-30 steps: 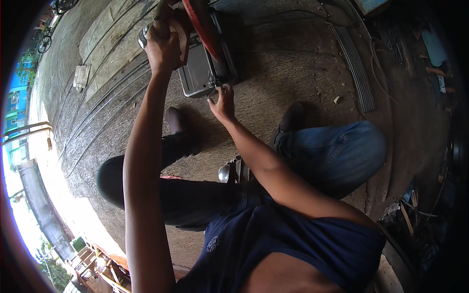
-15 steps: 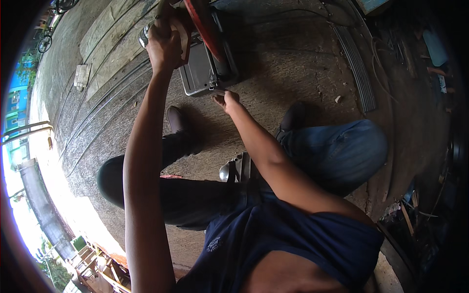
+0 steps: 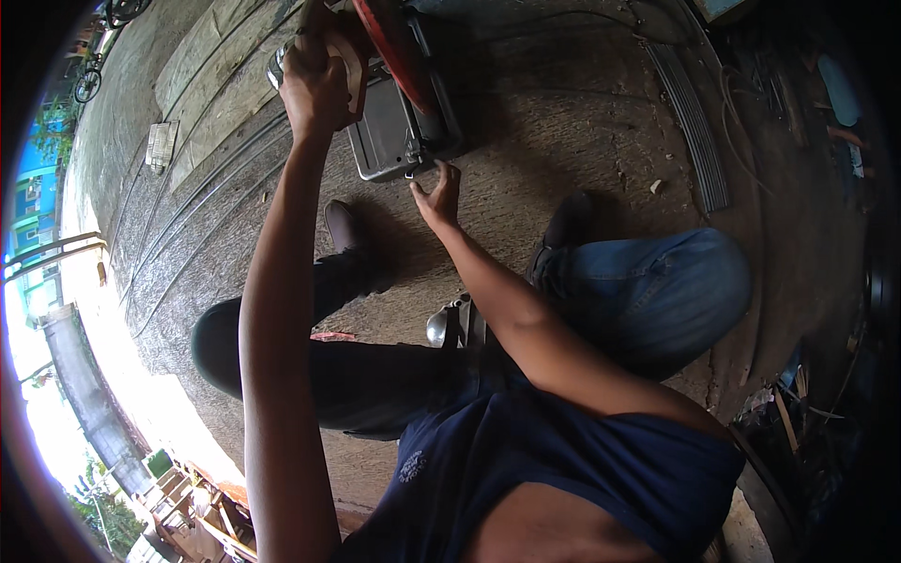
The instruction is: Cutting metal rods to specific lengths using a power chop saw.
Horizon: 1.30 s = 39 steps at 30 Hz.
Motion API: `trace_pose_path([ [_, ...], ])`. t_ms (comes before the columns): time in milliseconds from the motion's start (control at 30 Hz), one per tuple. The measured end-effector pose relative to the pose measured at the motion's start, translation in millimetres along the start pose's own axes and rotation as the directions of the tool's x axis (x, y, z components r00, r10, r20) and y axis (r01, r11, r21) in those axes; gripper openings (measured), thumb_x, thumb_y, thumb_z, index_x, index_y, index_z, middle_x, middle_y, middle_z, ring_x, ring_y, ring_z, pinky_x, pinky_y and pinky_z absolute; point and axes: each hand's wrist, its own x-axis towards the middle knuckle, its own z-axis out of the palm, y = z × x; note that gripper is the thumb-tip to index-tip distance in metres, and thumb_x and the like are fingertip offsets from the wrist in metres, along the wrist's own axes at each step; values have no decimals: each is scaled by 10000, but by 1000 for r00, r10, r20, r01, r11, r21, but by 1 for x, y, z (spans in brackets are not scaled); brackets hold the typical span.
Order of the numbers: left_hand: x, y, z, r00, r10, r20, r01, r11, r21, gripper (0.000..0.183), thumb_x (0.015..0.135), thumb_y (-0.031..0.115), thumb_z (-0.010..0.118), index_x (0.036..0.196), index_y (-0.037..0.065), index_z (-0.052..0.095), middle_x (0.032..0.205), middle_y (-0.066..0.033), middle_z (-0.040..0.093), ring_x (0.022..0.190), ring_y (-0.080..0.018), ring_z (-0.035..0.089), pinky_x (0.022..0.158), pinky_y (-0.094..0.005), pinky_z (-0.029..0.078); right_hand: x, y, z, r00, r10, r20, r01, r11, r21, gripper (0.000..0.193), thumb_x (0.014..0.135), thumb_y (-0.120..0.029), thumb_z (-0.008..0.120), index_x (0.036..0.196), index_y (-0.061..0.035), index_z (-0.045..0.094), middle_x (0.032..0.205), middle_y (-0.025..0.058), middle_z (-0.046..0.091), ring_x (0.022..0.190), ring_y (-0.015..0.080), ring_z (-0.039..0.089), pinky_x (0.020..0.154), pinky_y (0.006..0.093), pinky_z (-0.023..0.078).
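A floor-standing cut-off saw stands in front of me, with a long red part slanting above its dark metal base. My left hand is wrapped round the grip of the saw's upper body; the fingers' far side is partly hidden. At the base's near end sits a small metal clamp screw. Just beside that end, my right hand has its thumb and fingers apart, with nothing seen in it. Whether a fingertip touches the base I cannot tell.
Long thin metal rods lie on the rough floor at the left. A ribbed metal strip and a small pale stone are at the right. My shoes flank the space before the saw. A cable runs behind.
My right hand has opened, its thumb and fingers spreading apart beside the base's near end. My left hand keeps its hold on the saw's grip.
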Motion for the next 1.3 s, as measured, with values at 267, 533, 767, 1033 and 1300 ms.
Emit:
trace_pose_path([
  [267, -1, 3, -1, 999, -32, 27, 33, 998, -49, 474, 763, 302, 607, 1074, -49, 535, 903, -277, 639, 769, -364, 677, 708, -437, 533, 13, -2, -9, 985, 164, 58, -159, 984, -77, 212, 878, -216, 664, 859, -32, 561, 877, 107, 649, 756, 162, 650, 671, 301, 574],
  [533, 0, 0, 0, 994, 98, -56, -95, 994, 62, 466, 764, 305, 608, 1052, -53, 533, 878, -271, 639, 745, -366, 676, 694, -447, 533, 26, -9, -6, 820, 482, 308, -560, 566, 605, 279, 884, -109, 567, 1116, 34, 507, 1068, 210, 564, 946, 324, 598, 783, 421, 569],
  [767, 3, -2, 1, 974, 210, -91, -196, 971, 137, 454, 782, 294, 604, 1063, -52, 518, 840, -253, 634, 645, -314, 681, 611, -415, 546, -21, -23, 2, 693, -608, 387, 650, 295, -700, 704, 682, -199, 772, 1220, 64, 402, 1207, 296, 432, 1110, 424, 456, 957, 463, 401],
  [1033, -1, 1, 0, 995, 91, -49, -89, 995, 46, 470, 771, 302, 609, 1084, -37, 521, 878, -263, 634, 689, -346, 676, 656, -427, 537, 20, -44, 4, 976, 167, 137, -157, 984, -81, 285, 714, -139, 789, 900, -7, 617, 886, 94, 656, 701, 249, 657, 691, 351, 597],
  [1300, 4, -7, 2, 972, 211, -102, -195, 970, 147, 502, 767, 327, 611, 1108, -33, 533, 943, -278, 633, 857, -399, 653, 759, -461, 511, 37, -25, -11, 829, 339, 445, -495, 815, 300, 196, 770, -122, 692, 902, 0, 613, 860, 124, 661, 751, 238, 663, 691, 362, 613],
])
